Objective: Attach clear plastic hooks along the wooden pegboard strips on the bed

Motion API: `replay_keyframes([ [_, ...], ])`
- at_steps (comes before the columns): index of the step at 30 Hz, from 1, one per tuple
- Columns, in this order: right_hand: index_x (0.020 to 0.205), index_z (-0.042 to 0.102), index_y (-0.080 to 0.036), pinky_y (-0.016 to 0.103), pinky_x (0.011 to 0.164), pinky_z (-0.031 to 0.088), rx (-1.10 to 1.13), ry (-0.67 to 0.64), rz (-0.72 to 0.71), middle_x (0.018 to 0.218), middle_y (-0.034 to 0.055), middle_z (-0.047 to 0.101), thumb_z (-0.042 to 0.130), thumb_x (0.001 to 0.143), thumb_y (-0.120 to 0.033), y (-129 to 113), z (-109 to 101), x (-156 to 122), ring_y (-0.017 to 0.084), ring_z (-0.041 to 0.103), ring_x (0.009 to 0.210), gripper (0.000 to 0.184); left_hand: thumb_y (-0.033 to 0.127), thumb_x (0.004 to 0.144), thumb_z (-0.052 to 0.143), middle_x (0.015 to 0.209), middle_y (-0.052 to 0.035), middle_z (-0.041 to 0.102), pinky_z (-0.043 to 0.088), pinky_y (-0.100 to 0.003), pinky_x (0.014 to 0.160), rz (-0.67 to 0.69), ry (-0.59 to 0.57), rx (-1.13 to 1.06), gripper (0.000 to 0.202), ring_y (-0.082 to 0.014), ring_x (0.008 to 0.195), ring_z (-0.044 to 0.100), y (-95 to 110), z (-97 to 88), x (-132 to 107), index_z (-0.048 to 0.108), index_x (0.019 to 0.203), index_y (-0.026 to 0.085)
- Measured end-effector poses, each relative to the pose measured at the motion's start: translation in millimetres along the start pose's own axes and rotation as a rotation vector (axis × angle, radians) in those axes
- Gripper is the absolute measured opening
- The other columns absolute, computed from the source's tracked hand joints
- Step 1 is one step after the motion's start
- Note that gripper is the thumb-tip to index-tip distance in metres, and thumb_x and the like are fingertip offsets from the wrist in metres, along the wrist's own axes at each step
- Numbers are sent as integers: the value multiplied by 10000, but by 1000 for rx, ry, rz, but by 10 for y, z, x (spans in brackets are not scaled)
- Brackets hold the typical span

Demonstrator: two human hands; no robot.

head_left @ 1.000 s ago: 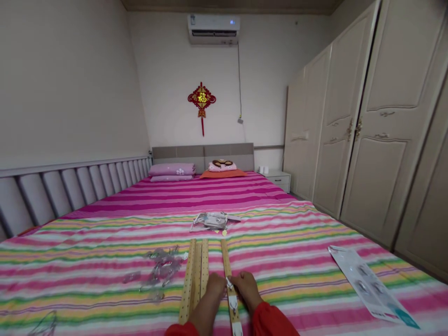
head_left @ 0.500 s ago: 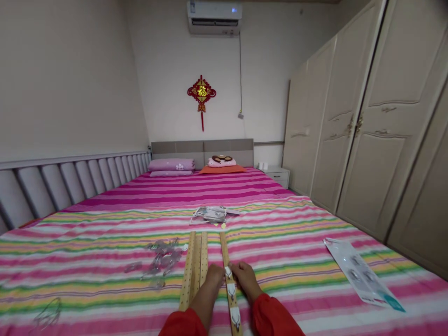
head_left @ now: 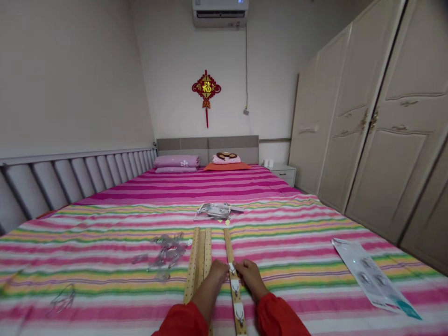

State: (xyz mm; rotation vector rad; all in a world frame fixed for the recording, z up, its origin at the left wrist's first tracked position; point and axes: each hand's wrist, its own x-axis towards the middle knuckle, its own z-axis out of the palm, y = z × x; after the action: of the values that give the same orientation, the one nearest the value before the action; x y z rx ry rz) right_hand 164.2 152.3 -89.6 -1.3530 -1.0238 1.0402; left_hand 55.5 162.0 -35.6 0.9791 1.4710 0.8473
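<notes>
A narrow wooden strip with small holes [head_left: 228,245] lies lengthwise on the striped bedding in front of me. Three white hooks sit along it; the middle hook [head_left: 235,287] and the nearest hook [head_left: 239,311] stand free of my fingers. My left hand [head_left: 219,270] is closed at the left side of the farthest white hook [head_left: 232,268]. From the right, my right hand [head_left: 250,276] pinches the same hook, its fingers curled. My fingertips partly cover that hook. Left of my left hand lie more perforated wooden strips [head_left: 199,256], side by side and partly behind my forearm.
Clear plastic packaging pieces [head_left: 170,252] are scattered on the left. A blister pack with round metallic items [head_left: 373,277] lies at the right. Beyond the strips rests a heap of plastic packets [head_left: 216,211]. A thin clear loop [head_left: 63,297] is at lower left, near the bed rail [head_left: 84,170].
The view has shifted slightly, so everything sits a little further right and higher. Both hands stay at the farthest hook on the strip.
</notes>
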Motion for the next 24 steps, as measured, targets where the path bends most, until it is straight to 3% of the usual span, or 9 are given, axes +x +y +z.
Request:
replay_keyframes([
  [5,467,420,-229,231,343,254,14,-5,28,338,-77,414,645,623,-545,-2,-13,-16,76,345,305,418,88,636,657,445,59,456,435,-174,502,-11,-24,74,285,-84,473,510,10,1,-20,422,509,187],
  [9,473,417,-231,231,328,249,26,1,48,339,-77,422,634,630,-584,-39,-19,-49,77,352,294,443,138,700,619,462,25,514,483,-215,559,-46,-76,209,231,-102,488,539,125,-100,-22,476,520,166],
  [13,479,414,-230,229,319,243,63,-7,78,345,-81,425,645,628,-589,-81,-25,-82,73,346,285,452,148,776,509,550,-22,614,496,-235,603,38,-53,394,218,-130,572,605,440,-478,69,551,563,139],
  [17,482,413,-228,228,316,241,83,-9,78,356,-75,441,651,632,-593,-82,-36,-92,71,350,285,461,95,754,511,837,-25,699,450,-193,737,235,140,605,130,-132,866,626,753,-1045,278,626,723,148],
  [20,482,428,-223,228,316,240,76,-7,77,359,-70,450,649,635,-608,-74,-46,-94,70,353,283,469,99,761,493,907,-66,701,431,-227,732,254,272,780,161,-174,911,619,816,-1360,444,646,790,138],
  [24,491,442,-219,224,317,237,83,-4,86,362,-72,449,657,632,-611,-72,-49,-98,68,356,283,469,118,700,576,914,-69,715,421,-242,703,236,307,982,166,-199,885,632,757,-1497,578,669,831,159],
])
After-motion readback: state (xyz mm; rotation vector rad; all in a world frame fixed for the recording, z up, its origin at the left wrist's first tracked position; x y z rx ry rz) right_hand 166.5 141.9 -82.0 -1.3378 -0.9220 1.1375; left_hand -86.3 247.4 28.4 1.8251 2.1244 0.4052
